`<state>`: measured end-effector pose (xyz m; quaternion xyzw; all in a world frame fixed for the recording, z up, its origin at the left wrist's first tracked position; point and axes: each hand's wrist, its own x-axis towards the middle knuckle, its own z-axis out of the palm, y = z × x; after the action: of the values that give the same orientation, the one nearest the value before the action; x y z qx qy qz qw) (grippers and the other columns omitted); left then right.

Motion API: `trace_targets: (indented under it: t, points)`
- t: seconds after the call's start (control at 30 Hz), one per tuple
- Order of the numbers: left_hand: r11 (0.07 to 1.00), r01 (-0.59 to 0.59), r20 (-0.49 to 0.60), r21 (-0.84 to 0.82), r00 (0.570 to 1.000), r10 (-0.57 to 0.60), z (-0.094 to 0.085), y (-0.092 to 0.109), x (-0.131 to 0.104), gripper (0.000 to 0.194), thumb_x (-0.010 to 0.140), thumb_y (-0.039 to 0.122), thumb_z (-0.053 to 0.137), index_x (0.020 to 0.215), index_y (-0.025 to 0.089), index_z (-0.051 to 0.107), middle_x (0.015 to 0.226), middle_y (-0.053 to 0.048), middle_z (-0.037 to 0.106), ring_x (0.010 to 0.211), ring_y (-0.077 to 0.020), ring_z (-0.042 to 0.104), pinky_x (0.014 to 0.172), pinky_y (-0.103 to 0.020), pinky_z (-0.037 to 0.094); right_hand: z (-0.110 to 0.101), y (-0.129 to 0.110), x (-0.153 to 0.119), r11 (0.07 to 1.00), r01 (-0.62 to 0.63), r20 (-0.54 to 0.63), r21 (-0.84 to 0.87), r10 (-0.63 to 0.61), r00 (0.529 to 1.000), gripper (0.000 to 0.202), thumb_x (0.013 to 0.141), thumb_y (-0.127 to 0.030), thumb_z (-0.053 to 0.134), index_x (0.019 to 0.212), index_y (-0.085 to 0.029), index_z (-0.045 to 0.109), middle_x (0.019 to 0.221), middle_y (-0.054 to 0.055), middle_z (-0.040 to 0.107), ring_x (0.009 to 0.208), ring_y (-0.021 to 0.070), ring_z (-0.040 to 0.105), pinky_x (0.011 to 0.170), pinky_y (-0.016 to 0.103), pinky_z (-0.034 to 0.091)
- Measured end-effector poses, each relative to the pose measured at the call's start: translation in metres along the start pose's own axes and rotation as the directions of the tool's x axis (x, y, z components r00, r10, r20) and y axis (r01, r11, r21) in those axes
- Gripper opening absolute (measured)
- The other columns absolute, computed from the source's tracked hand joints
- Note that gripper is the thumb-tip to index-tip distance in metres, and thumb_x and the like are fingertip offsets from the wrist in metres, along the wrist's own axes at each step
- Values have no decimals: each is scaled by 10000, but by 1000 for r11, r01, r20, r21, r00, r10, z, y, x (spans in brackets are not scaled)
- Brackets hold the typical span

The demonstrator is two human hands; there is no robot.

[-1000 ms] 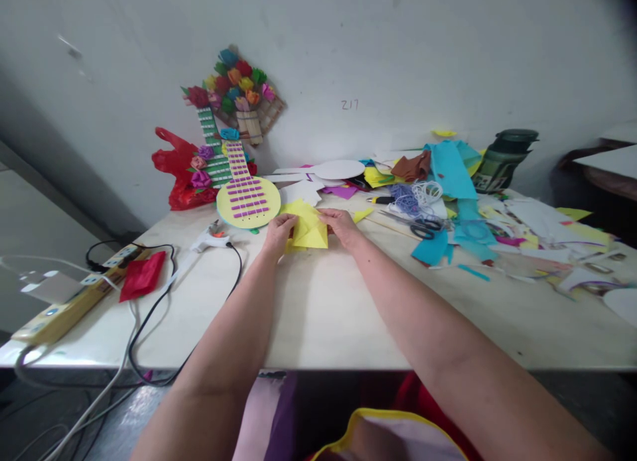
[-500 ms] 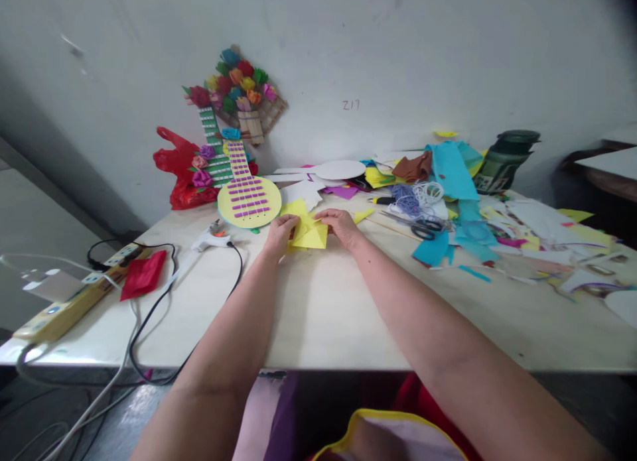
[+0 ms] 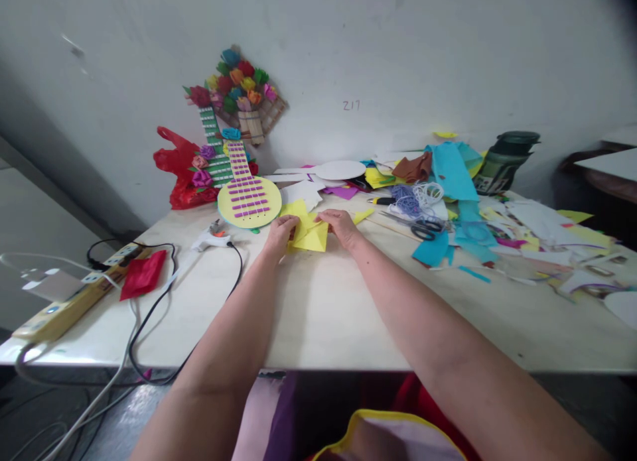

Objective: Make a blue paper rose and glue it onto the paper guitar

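Observation:
A folded piece of yellow paper [image 3: 311,237] is held between both hands above the middle of the table. My left hand [image 3: 283,234] pinches its left side, the fingertips partly hidden by the paper. At the right side, my right hand [image 3: 339,226] grips the edge with thumb and fingers together. More yellow paper [image 3: 294,210] shows just behind the held piece. A round yellow guitar-shaped craft [image 3: 249,202] with purple strips leans at the back, left of my left hand.
On the left lie a white glue gun [image 3: 213,241], a red packet [image 3: 143,275] and a power strip [image 3: 74,308] with cables. Scissors [image 3: 423,230], string [image 3: 428,194], blue paper [image 3: 454,172], scraps and a dark bottle [image 3: 505,162] spread across the right.
The lower right part of the yellow paper has shifted down slightly, and my right hand has moved a little. Both hands still hold the paper.

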<state>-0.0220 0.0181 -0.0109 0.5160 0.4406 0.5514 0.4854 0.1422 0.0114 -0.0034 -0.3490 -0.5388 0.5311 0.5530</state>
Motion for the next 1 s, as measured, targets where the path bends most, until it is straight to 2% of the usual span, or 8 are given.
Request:
trace_targets:
  t: [0.2,0.33,0.57,0.7,0.83,1.0]
  points:
    - [999,8,-9,-36,1000,-8,-2,-3,2,174,611,289,612,628,159,497,460,60,375,385,-57,340,388,-206,220,0,2,1,999,7,31,-42,-6,1000,194,580,-315,665,685,-153,657,644,4,624,613,120,542,572,239,433]
    - [1000,10,3,-29,1000,-10,-3,-3,2,176,615,293,615,637,158,504,466,60,377,387,-56,345,392,-205,229,-1,0,-1,999,-7,32,-52,9,999,224,623,-353,646,697,-142,656,655,14,625,620,118,549,582,237,428]
    - [1000,20,21,-18,1000,-20,-1,0,-1,195,614,307,624,628,159,498,456,58,385,383,-59,346,391,-205,226,-1,1,-2,993,24,44,-119,-18,999,292,649,-431,627,607,-144,596,585,-7,563,566,101,499,556,225,395]
    - [998,-18,47,54,999,16,-2,-3,0,186,634,318,605,623,150,523,456,52,385,392,-59,344,401,-206,227,-2,3,1,994,34,0,-102,-34,999,273,673,-438,602,667,-168,562,598,-24,555,556,102,494,514,213,382]
    - [996,-41,50,84,998,37,-3,-4,1,171,639,310,600,633,148,545,456,51,380,401,-61,338,409,-211,223,-4,6,4,997,-71,7,-36,72,997,285,720,-457,553,706,-172,560,610,-1,584,532,126,528,468,230,393]
    - [996,-43,72,81,997,37,-4,-3,1,175,638,312,611,649,145,559,477,40,412,422,-68,365,423,-214,247,-6,9,7,967,-252,10,29,252,968,278,743,-419,545,721,-147,598,606,37,622,479,144,537,425,254,384]
